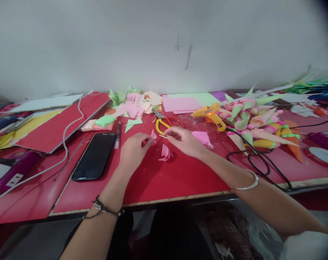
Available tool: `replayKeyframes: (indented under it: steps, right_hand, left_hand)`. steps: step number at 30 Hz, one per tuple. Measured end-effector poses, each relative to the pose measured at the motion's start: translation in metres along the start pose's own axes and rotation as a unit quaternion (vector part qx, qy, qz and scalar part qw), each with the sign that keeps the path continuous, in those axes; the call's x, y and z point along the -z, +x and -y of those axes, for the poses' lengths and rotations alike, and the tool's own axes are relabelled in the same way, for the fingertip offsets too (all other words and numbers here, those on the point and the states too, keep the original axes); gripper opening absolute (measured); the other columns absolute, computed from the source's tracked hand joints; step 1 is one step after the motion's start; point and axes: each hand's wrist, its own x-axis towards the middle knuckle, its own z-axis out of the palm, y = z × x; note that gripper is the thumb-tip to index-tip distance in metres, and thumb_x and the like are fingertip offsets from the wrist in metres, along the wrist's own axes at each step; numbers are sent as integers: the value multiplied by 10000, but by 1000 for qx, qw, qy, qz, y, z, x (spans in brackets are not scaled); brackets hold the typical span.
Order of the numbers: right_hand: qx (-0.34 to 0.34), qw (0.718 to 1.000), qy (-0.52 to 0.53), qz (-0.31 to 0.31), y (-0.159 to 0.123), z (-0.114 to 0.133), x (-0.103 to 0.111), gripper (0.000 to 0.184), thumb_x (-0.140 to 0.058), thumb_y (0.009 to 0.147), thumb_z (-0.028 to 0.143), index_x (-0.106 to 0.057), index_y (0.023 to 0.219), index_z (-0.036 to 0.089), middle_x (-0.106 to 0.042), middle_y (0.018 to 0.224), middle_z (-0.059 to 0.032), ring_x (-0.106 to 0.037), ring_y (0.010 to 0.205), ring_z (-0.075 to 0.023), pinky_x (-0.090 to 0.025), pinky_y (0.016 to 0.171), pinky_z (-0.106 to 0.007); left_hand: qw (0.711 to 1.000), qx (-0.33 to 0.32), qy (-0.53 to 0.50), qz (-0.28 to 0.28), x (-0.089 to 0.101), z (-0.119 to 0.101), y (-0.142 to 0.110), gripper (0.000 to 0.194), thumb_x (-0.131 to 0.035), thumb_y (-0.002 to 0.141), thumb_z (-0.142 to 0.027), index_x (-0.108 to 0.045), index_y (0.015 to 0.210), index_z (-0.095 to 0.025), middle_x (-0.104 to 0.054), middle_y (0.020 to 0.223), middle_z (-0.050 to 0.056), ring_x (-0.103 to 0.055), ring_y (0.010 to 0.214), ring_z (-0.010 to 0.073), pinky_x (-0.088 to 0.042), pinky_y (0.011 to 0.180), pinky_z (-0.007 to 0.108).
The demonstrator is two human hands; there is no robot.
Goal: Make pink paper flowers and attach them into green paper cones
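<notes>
My left hand (134, 150) is closed, thumb and fingers pinching a small pink paper piece (153, 136). Opposite it, my right hand (185, 141) pinches a thin pale stick (163, 136) whose tip points toward that paper. A curled pink paper piece (166, 153) lies on the red table just below, between the hands. Behind my right hand rest scissors (163, 124) with a yellow handle and a red one. Further right sits a pink folded stack or packet (202, 139), touching neither hand.
A yellow glue gun (211, 116) with a lit orange light and a looping black cord (250, 155) lies right, beside a pile of paper cones (250, 121). A black phone (95, 156) and a pen (117, 135) lie left. Paper scraps (132, 105) spread along the back.
</notes>
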Motion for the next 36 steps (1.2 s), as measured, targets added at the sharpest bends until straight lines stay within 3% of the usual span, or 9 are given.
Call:
replayKeyframes:
  steps: [3, 9, 15, 22, 29, 36]
  right_hand:
    - [-3, 999, 25, -24, 0, 0, -1, 172, -450, 797, 241, -539, 929, 177, -587, 872, -41, -550, 758, -129, -437, 680, -265]
    - [15, 997, 76, -20, -3, 6, -1, 276, -528, 764, 324, -463, 999, 195, -539, 837, -23, -533, 770, -133, -439, 668, -259]
    - [42, 996, 80, -7, -7, 13, 1, 331, -554, 751, 281, -437, 1052, 207, -545, 960, -46, -534, 847, -151, -446, 733, -283]
    - [34, 998, 58, -4, -9, 16, 1, 304, -519, 758, 237, -453, 1053, 203, -552, 976, -46, -543, 808, -144, -460, 722, -281]
    - [58, 992, 111, 13, -6, 11, 2, 282, -497, 776, 225, -453, 1054, 202, -555, 1008, -53, -544, 911, -159, -451, 794, -308]
    - [26, 991, 132, 26, -4, 7, 4, 276, -513, 775, 303, -493, 1032, 203, -568, 1020, -54, -542, 947, -175, -446, 818, -337]
  left_hand:
    - [990, 40, -130, -34, 2, -3, 0, 196, -487, 775, -314, -617, 782, -168, -647, 734, 11, -560, 609, 120, -414, 600, 216]
    - [946, 52, -321, -11, 3, -12, -1, 138, -522, 742, -269, -570, 786, -147, -632, 730, 3, -595, 590, 104, -454, 623, 211]
    - [946, 30, -322, 11, 6, -15, -4, 143, -522, 750, -273, -567, 811, -151, -636, 731, 7, -605, 618, 112, -471, 639, 226]
    - [947, 14, -320, 19, 5, -14, -5, 129, -498, 775, -285, -539, 780, -163, -638, 915, 31, -611, 648, 100, -477, 674, 237]
    - [938, 23, -345, 27, 7, -15, -5, 94, -481, 782, -261, -492, 746, -175, -608, 681, -9, -604, 637, 114, -470, 671, 253]
    - [937, 30, -348, 34, 8, -15, -6, 90, -483, 776, -262, -482, 743, -179, -600, 666, -18, -598, 611, 110, -466, 679, 261]
